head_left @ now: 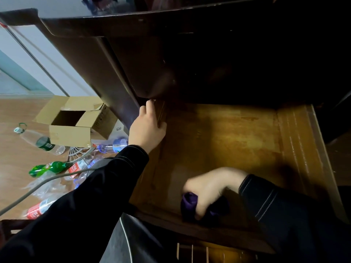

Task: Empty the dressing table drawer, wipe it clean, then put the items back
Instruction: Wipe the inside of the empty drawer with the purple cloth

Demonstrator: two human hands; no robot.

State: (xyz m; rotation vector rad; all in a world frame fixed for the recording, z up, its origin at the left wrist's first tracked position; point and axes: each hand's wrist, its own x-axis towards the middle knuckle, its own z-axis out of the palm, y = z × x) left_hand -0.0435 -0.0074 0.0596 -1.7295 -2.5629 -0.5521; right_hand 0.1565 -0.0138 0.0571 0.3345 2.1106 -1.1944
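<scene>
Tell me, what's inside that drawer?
Only the right hand, gripping a purple cloth against the drawer's bare floor near the front; the left hand grips the left wall. The back, under the tabletop, is too dark to see, and the cloth hides the wood beneath it.

The drawer stands pulled out from under the dark dressing table, its bare wooden bottom showing. The left hand grips the drawer's left wall near the back left corner, and the right hand holds a bunched purple cloth pressed to the bottom close to the front edge. On the floor to the left lie an open cardboard box, a green bottle, several clear plastic bottles and a grey cable.
</scene>
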